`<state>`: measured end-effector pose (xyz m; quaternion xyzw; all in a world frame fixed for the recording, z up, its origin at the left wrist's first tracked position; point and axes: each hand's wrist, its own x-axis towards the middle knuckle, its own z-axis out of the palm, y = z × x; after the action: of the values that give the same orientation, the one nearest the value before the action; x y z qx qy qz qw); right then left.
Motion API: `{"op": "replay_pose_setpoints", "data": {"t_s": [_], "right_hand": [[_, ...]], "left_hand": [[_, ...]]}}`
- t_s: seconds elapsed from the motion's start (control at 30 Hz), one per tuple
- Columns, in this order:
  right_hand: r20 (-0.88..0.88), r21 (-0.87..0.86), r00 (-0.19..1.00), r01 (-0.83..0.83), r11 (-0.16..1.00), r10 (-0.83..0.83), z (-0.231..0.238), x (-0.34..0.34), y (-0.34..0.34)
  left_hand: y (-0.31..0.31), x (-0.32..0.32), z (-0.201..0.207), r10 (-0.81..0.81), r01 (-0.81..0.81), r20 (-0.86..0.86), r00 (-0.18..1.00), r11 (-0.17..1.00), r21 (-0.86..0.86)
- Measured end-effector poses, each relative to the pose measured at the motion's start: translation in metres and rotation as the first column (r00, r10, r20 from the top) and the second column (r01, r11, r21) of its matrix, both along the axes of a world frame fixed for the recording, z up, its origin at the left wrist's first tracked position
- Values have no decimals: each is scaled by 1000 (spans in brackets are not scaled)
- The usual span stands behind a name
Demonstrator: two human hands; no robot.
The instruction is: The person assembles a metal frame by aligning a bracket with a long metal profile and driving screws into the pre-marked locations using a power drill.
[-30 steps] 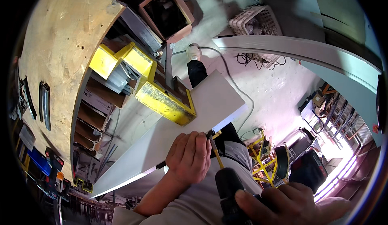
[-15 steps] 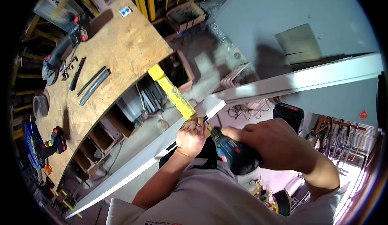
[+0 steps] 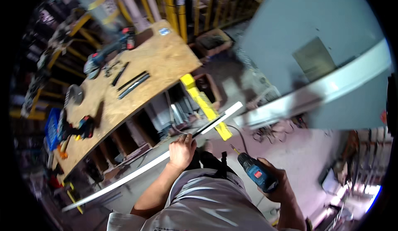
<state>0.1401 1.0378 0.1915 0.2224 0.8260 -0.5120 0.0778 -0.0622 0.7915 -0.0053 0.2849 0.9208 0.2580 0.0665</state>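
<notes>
A long white profile runs slantwise in front of me, with a dark strip or slot showing along its upper stretch. My left hand is closed around it, left of the yellow bar that the profile crosses. My right hand grips a blue and black cordless drill by its handle, low on the right. The drill's bit points up and left, apart from the profile. Most of the drill's handle is hidden by my fingers.
A chipboard table on the left carries an angle grinder, dark strips, a second drill and a blue bin. Another white beam lies on the right beside a large grey-blue panel. Cables lie on the floor.
My right hand has drawn the drill away from the profile, down and to the right. My left hand now sits farther from the yellow bar. The whole view has shifted and blurred.
</notes>
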Motion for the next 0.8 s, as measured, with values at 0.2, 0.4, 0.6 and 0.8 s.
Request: {"op": "replay_pose_setpoints", "data": {"t_s": [0.2,0.4,0.6,0.8], "right_hand": [[-89,-249,996,-23,968,1,-59,22,-10],[-354,-6,870,-368,930,342,-48,11,-29],[-349,-2,903,-269,963,252,-52,10,-71],[-249,87,936,-237,968,251,-41,-53,-185]], "left_hand": [[-34,-2,-15,-104,108,-60,993,992,70],[-43,-2,-34,-76,87,-61,995,975,207],[-35,-5,-62,-129,107,71,989,961,256],[-206,-19,25,36,27,-137,990,900,435]]}}
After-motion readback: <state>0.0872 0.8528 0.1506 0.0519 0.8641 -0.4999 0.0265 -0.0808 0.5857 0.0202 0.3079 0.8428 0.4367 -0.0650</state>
